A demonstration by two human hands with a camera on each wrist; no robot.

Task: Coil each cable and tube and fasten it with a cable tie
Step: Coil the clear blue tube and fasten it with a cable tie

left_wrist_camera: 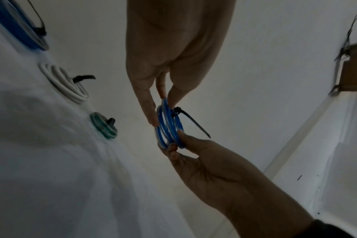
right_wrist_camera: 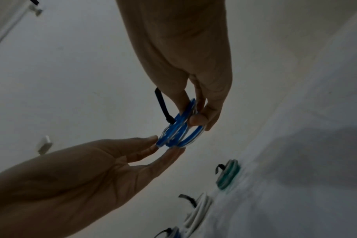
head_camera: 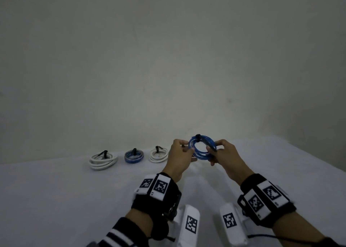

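Head view: blue tube coil [head_camera: 202, 148] held in the air above the far middle of the white counter [head_camera: 74, 200], left hand [head_camera: 180, 156] pinching its left rim, right hand [head_camera: 223, 156] pinching its right rim; black cable tie [head_camera: 198, 136] already cinched at the top, coil's opening facing the camera. Along the far edge to the left, three tied coils in a row: white coil [head_camera: 103, 160], blue coil [head_camera: 134, 156], smaller white coil [head_camera: 158, 154]. Left wrist view: coil seen edge-on, loops fanned slightly apart, tie tail [left_wrist_camera: 196, 124] jutting away from the rim, long axis slanting down toward the right hand. Right wrist view: thumb and fingers [right_wrist_camera: 196, 120] clamping the loops beside the tie head. Probably checking or settling the finished bundle; best to squeeze the loops flush, confirm the tie bites tight, then lay it flat beside the smaller white coil, in line with the row.
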